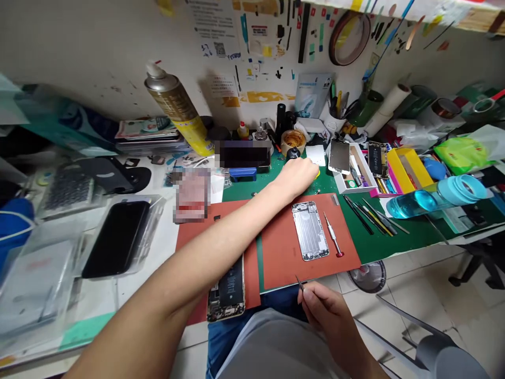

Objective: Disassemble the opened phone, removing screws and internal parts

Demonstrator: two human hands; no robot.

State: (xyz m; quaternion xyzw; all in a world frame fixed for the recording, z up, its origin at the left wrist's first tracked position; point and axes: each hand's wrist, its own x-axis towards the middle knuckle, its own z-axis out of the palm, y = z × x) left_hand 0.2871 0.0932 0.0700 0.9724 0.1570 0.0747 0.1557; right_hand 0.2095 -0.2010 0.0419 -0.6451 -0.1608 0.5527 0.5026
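Note:
My left hand reaches far across the bench, its fingers curled down at the back of the green mat. A bit of yellow shows at its edge, and a black round-topped object stands right behind it; what the fingers grip is hidden. Near my lap, my right hand pinches dark, fine-tipped tweezers. In front of it a bare silver phone housing lies on a red-brown pad, with a small screwdriver alongside. An opened phone with its battery is partly covered by my left forearm.
A green mat carries several pens and picks. To the right are a blue water bottle, a yellow box and a white tray. A spray can stands at the back; a black phone lies left.

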